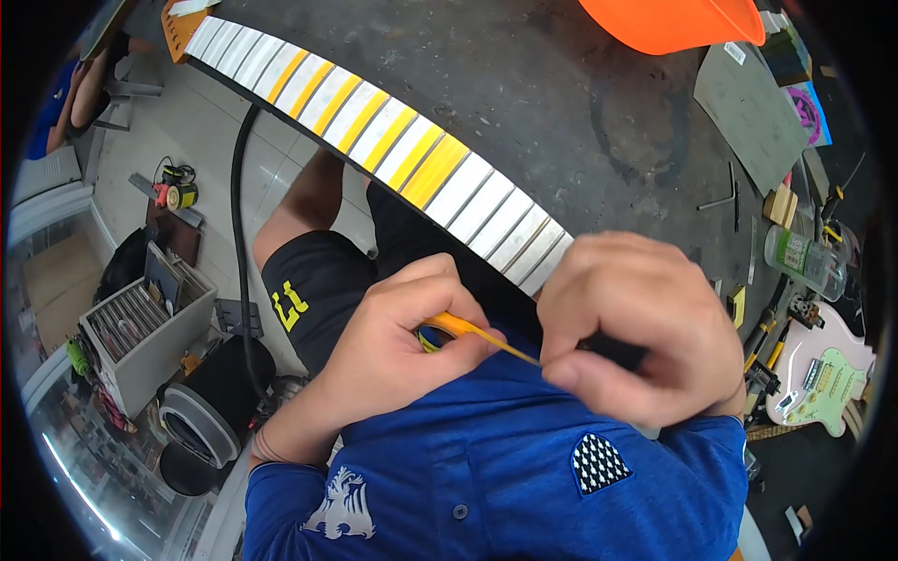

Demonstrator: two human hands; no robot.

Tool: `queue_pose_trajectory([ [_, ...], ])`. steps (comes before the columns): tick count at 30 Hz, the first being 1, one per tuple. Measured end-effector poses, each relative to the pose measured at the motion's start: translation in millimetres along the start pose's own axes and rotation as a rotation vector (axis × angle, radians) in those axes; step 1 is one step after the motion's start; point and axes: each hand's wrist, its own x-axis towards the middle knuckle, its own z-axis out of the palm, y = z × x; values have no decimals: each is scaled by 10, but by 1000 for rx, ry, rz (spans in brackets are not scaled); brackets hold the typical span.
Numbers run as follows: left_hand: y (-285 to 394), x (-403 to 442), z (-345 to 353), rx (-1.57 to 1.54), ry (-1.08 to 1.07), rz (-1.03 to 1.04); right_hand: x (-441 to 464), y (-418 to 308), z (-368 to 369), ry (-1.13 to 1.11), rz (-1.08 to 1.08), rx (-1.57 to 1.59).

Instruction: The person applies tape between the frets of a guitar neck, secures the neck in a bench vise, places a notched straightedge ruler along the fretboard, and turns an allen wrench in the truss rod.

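Beside the guitar neck (374,122), on the side toward the wearer's blue shirt (496,458), the two hands work close together. The left hand (412,341) is curled around a roll of yellow tape (449,323), thumb and forefinger closed on it (part of the roll is hidden by the fingers). From there a narrow strip (514,352) runs across to the right hand (636,327), whose thumb and forefinger are pinched together at its end. That hand is bent over just beside the neck's near end; whether it touches the wood I cannot tell.

The neck slants across the dark bench (449,65), its fretboard covered in pale bands between the frets, with yellow ones around the middle (one section is yellow right across). An orange-brown headstock (178,33) shows at its far end.

Across the bench, right of the neck, lie an orange object (673,21), a grey sheet (753,117), a hex key (718,201), a clear bottle (806,264) and a pale pink guitar body (823,374). Left of the neck, at floor level, are a box of flat items (148,327) and a black bin (220,393). Beyond its far end, another person (61,107) is partly visible.
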Motion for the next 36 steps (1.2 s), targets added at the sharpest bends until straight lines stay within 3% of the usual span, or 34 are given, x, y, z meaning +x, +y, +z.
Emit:
queue_pose_trajectory([
  [9,-24,-12,117,131,8,234,-16,-113,-37,-272,-47,109],
  [15,-112,-57,124,245,-75,374,-17,-87,-46,-222,-27,97],
  [18,-21,-122,144,7,-83,113,-25,-62,-49,-75,87,69],
  [22,81,-124,133,-176,-22,-74,13,-49,-17,141,428,54],
  [24,46,-98,169,-330,31,-176,29,71,-9,195,421,31],
  [28,26,-34,207,-336,156,-157,65,231,-30,218,436,-14],
  [34,-4,9,284,-338,197,-165,76,445,-26,280,281,-103],
  [36,-7,41,314,-349,216,-159,102,363,-102,218,410,-81],
])
